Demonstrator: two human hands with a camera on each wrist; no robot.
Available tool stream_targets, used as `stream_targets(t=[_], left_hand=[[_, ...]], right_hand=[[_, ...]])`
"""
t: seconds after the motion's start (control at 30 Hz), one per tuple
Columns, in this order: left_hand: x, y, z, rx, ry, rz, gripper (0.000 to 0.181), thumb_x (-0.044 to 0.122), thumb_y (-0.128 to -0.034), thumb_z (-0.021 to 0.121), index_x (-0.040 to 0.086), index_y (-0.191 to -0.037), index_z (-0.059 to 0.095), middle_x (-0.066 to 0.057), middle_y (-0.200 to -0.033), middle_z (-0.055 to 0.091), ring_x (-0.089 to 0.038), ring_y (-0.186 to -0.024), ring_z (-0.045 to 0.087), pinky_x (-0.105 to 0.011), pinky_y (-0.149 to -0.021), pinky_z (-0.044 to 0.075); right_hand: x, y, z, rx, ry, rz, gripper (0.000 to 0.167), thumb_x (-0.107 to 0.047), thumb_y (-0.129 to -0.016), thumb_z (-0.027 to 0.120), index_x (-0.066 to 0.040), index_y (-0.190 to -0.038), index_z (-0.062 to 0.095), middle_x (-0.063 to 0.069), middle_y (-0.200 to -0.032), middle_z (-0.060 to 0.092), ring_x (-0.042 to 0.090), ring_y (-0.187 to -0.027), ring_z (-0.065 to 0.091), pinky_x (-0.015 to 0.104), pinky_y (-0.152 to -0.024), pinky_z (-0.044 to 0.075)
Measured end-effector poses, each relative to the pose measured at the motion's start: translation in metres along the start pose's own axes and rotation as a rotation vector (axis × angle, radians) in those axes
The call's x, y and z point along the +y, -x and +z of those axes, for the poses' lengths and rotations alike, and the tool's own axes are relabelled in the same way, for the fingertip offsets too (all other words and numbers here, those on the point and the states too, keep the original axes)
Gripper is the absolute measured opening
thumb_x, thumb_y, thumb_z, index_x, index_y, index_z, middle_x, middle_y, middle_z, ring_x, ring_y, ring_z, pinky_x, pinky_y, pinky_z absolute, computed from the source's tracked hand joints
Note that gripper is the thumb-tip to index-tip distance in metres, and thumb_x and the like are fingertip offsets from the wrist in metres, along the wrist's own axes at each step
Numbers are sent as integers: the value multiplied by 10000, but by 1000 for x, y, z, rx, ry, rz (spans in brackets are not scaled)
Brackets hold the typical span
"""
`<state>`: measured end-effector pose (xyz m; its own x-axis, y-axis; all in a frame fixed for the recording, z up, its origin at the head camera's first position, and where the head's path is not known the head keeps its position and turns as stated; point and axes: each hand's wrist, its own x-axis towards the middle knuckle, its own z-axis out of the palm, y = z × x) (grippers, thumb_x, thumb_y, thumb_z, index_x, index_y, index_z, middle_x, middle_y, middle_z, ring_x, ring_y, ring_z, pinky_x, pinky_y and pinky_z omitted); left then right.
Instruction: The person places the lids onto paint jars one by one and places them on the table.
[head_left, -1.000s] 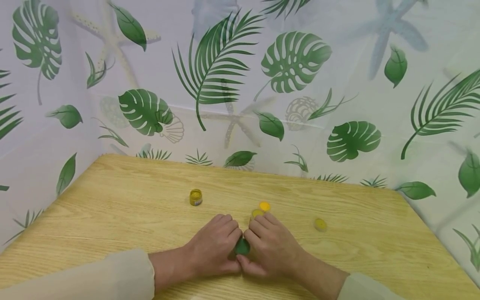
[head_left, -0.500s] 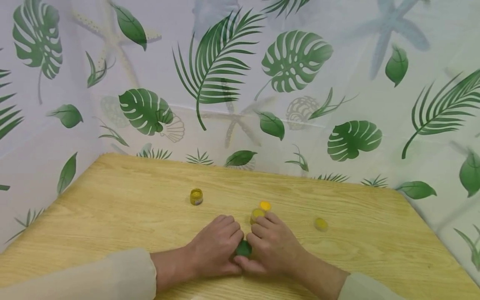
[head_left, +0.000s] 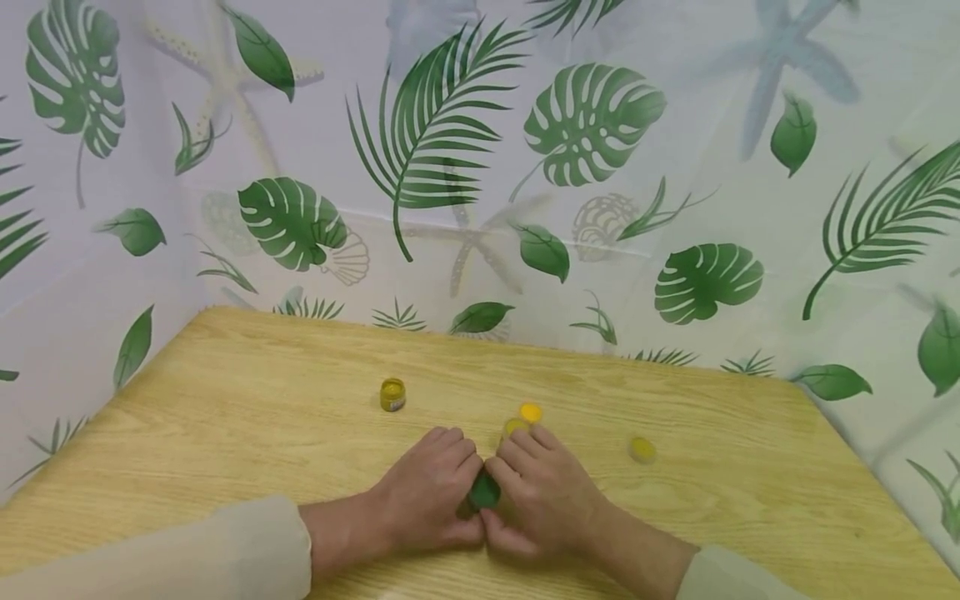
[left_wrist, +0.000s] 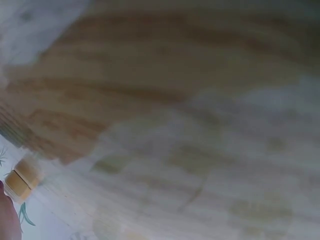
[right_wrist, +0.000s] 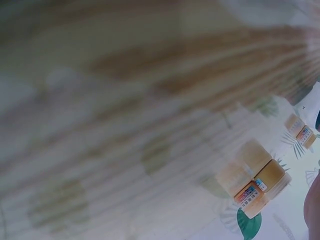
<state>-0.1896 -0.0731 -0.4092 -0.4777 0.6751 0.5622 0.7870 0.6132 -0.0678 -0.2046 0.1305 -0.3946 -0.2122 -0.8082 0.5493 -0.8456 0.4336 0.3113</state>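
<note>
In the head view a small dark green item (head_left: 485,492) sits between the two hands, low in the middle. The left hand (head_left: 431,492) grips it from the left with curled fingers, and the right hand (head_left: 547,496) grips it from the right. Both thumbs meet below it, nearer the table's front. Much of the item is hidden by the fingers, so its full shape cannot be told. Only a sliver of the left hand (left_wrist: 9,217) shows in the left wrist view, and a sliver of the right hand (right_wrist: 313,207) in the right wrist view.
Behind the hands stand a yellow jar (head_left: 392,395), a second jar (head_left: 515,427) partly hidden by the right hand, and an orange-yellow disc (head_left: 531,412). A yellow round lid-like piece (head_left: 642,450) lies to the right. A leaf-patterned sheet (head_left: 465,167) rises behind the wooden table (head_left: 285,392).
Both hands have shifted slightly around the green item, which has tilted a little between them. The thumbs now meet tip to tip below it. The jars stay put.
</note>
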Motion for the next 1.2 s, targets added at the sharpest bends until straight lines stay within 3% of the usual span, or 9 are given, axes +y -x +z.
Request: stream_targets(t=[0.27, 0.6, 0.87, 1.07, 1.2], left_hand=[[0, -1, -1, 6, -24, 23, 349, 468, -735, 731, 174, -760, 544, 89, -721, 444, -86, -697, 354, -237, -699, 364], [-1, 0, -1, 15, -38, 42, 396, 507, -727, 748, 176, -749, 532, 89, -720, 447, -90, -697, 356, -237, -703, 364], [-1, 0, 0, 7, -48, 49, 397, 511, -720, 749, 183, -749, 527, 95, -714, 437, -88, -692, 350, -239, -703, 365], [-1, 0, -1, -1, -59, 17, 405, 522, -708, 752, 171, -773, 562, 83, -736, 464, -104, -710, 392, -261, -722, 398], [0, 0, -2, -9, -59, -2, 396, 522, -725, 740, 164, -818, 600, 82, -755, 478, -106, -726, 396, -262, -737, 403]], right_hand=[[-1, -1, 1, 42, -18, -1, 364, -447, -886, 444, -113, -806, 563, -24, -755, 468, 178, -730, 449, 302, -700, 373], [-1, -1, 1, 17, 7, 5, 413, -497, -915, 431, -136, -741, 532, -28, -727, 472, 180, -721, 466, 310, -700, 386], [0, 1, 2, 50, 7, -8, 465, -526, -937, 470, -159, -656, 512, -40, -655, 456, 174, -678, 461, 321, -694, 381], [2, 1, 2, 34, 8, 49, 489, -573, -940, 448, -137, -783, 604, -25, -760, 553, 186, -751, 490, 325, -732, 403], [2, 1, 2, 24, -11, 44, 455, -529, -914, 456, -114, -897, 642, -24, -818, 564, 186, -805, 496, 320, -752, 409]])
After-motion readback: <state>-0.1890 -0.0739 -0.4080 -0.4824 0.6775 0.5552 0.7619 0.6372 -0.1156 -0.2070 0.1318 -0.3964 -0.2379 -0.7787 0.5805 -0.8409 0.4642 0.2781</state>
